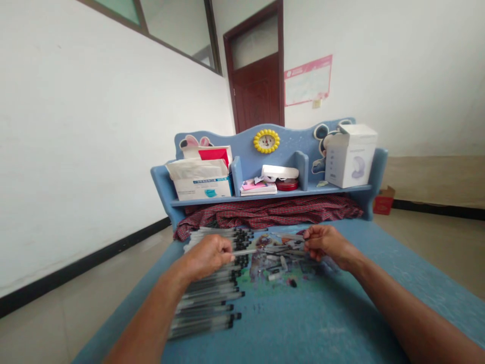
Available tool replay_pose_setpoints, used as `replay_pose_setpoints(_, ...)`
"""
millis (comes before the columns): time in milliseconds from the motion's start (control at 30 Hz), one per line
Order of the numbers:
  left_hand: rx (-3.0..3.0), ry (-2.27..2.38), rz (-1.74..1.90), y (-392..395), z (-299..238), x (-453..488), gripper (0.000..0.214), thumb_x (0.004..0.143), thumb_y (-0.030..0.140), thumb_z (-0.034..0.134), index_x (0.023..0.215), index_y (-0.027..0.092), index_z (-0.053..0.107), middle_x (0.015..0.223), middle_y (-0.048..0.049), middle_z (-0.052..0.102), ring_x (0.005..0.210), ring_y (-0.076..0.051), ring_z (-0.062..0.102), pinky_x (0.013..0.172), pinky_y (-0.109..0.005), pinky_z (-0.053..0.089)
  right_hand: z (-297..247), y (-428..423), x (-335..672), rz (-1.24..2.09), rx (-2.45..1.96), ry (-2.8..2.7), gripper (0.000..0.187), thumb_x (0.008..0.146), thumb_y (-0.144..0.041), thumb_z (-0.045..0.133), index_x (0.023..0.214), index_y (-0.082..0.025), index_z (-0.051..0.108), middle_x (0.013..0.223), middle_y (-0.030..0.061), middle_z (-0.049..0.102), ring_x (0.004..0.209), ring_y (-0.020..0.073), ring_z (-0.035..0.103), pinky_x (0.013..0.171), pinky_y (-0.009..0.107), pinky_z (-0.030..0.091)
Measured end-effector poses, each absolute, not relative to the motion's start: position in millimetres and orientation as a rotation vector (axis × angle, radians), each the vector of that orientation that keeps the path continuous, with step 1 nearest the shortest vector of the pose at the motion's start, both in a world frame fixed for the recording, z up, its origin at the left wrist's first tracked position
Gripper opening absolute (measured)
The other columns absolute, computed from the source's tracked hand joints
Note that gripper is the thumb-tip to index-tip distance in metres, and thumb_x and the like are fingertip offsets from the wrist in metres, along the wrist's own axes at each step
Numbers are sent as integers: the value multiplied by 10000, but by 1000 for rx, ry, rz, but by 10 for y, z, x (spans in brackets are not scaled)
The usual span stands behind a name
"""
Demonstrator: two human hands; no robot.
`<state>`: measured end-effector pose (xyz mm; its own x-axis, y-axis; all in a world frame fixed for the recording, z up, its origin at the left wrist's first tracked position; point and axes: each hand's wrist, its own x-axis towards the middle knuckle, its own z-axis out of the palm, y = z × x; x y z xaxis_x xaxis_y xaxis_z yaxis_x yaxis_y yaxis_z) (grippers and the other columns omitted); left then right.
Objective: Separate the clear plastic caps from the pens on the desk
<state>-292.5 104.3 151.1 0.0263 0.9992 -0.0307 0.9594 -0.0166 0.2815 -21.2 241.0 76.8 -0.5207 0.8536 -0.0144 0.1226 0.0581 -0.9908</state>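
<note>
My left hand [214, 255] is closed around a slim translucent pen barrel [245, 252], which points to the right over the desk. Under and around that hand lie many clear pens [210, 293] with dark ends, laid side by side in a long row. My right hand [324, 244] is pinched at the right edge of a pile of loose pen parts [278, 260]. Whatever sits between its fingertips is too small and blurred to name. Short pale pieces and a small dark piece [291, 283] lie at the near side of the pile.
The blue desk [288, 323] has a raised shelf [314, 191] at its back. A mask box [202, 184], some papers [258, 188], a red round tin [287, 185] and a white box [350, 156] stand on it. Checked cloth [265, 212] lies bunched beneath.
</note>
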Motion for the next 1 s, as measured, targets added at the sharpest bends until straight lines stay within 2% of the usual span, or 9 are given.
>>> replay_pose_setpoints(133,2058,2088,264,1057,1496,-2873,238,762,332,476,655,153,589,538,33,443,529,-117,425,491,-215,232,777,2394,-220,1411,-1077,-1834,132,589,-161,537,718,-172,513,504,-34,576,356,83,462,331,186,304)
replay_pose_setpoints(267,2142,2065,277,1054,1473,-2716,244,791,314,459,676,155,605,554,27,476,554,-121,462,503,-214,245,806,2401,-203,1188,-1170,-1957,171,644,-164,576,812,-159,609,385,-51,501,319,86,402,360,207,257)
replay_pose_setpoints(333,2193,2014,283,1047,1452,-2630,240,803,298,454,701,157,619,584,20,517,578,-126,492,519,-213,264,844,2367,-200,902,-1148,-2048,174,703,-226,585,852,-165,652,419,-34,512,393,101,441,423,220,288)
replay_pose_setpoints(433,2241,1946,286,1040,1404,-2501,227,812,282,459,725,157,628,615,12,557,602,-131,520,546,-214,295,913,2219,-245,594,-931,-2200,246,805,-354,527,890,-176,673,612,18,609,561,134,521,526,236,344)
replay_pose_setpoints(500,2266,1879,327,1039,1370,-2422,219,817,282,468,740,159,631,642,10,578,626,-132,534,570,-213,315,946,2084,-305,615,-706,-2320,263,824,-384,519,906,-179,663,723,31,635,646,144,544,579,235,365)
replay_pose_setpoints(600,2277,1794,403,1036,1340,-2345,201,817,285,485,772,165,640,655,17,584,639,-125,540,592,-207,331,964,1919,-393,612,-508,-2498,202,829,-341,527,805,-178,644,686,10,593,635,127,512,580,222,344)
replay_pose_setpoints(767,2220,1719,381,1008,1423,-2396,169,795,264,506,827,183,651,706,32,608,676,-125,550,604,-196,340,1018,1890,-396,595,-494,-2567,231,853,-271,485,678,-165,593,572,-25,486,545,90,433,518,206,289)
replay_pose_setpoints(900,2177,1782,388,947,1626,-2459,217,830,304,470,827,184,651,694,37,608,688,-128,552,609,-194,343,1142,1962,-314,677,-495,-2532,247,858,-294,482,688,-156,598,643,-11,542,564,88,458,511,201,300)
replay_pose_setpoints(1000,2179,1837,350,885,1804,-2438,238,841,329,460,803,184,644,666,39,597,675,-127,547,593,-193,338,1259,1962,-265,752,-512,-2539,256,865,-315,473,718,-161,614,604,-16,551,529,87,457,477,197,289)
